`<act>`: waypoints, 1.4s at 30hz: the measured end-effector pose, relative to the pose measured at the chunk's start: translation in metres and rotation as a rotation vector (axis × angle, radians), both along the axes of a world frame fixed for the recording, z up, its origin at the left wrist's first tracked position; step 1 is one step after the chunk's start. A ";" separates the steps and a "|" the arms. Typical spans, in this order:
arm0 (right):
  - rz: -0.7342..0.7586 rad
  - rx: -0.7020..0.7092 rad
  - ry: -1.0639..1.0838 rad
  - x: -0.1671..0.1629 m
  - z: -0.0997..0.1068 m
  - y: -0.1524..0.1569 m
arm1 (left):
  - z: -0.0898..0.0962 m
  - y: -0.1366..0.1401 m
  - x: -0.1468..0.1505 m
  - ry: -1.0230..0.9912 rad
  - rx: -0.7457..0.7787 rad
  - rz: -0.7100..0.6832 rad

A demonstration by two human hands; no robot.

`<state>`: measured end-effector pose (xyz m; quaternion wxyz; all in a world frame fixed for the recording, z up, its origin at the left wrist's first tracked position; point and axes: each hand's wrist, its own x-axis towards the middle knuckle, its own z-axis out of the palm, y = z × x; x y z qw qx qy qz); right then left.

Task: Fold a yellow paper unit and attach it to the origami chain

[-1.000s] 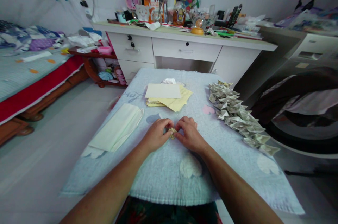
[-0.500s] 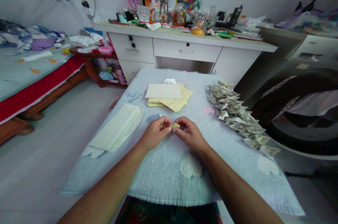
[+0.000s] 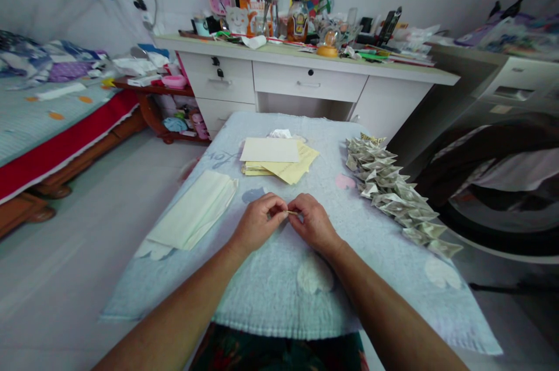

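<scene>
Over the middle of the cloth-covered table, my left hand (image 3: pixel 261 219) and my right hand (image 3: pixel 315 221) meet fingertip to fingertip. Both pinch a small folded piece of paper (image 3: pixel 292 213), pale yellow and seen nearly edge-on; the fingers cover most of it. Beyond my hands lies a stack of yellow paper sheets (image 3: pixel 290 172) with a whitish card (image 3: pixel 269 150) on top. To the left rests a pile of long pale green paper (image 3: pixel 192 211). Rows of pointed folded paper pieces (image 3: pixel 388 190) run along the table's right side.
A blue patterned cloth (image 3: pixel 271 301) covers the table. Behind it stands a white desk (image 3: pixel 310 77) crowded with jars and packets. On the right is a front-loading washing machine (image 3: pixel 515 91); a bed (image 3: pixel 61 120) stands to the left. Crumpled white tissue (image 3: pixel 280 134) lies behind the stack.
The small folded paper has turned from showing its face to nearly edge-on. My right-hand fingers have curled further over it. The piles on the table are unchanged.
</scene>
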<state>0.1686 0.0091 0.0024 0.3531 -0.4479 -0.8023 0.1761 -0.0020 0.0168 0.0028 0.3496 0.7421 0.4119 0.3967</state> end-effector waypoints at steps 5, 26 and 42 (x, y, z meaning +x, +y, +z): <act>-0.029 0.003 0.037 0.005 -0.004 0.002 | -0.005 0.003 -0.002 -0.051 -0.010 -0.002; 0.098 -0.068 -0.289 0.017 0.001 -0.001 | -0.008 -0.006 -0.007 0.565 0.372 -0.083; 0.129 -0.032 -0.375 0.016 0.008 -0.006 | -0.007 -0.006 -0.006 0.600 0.355 -0.095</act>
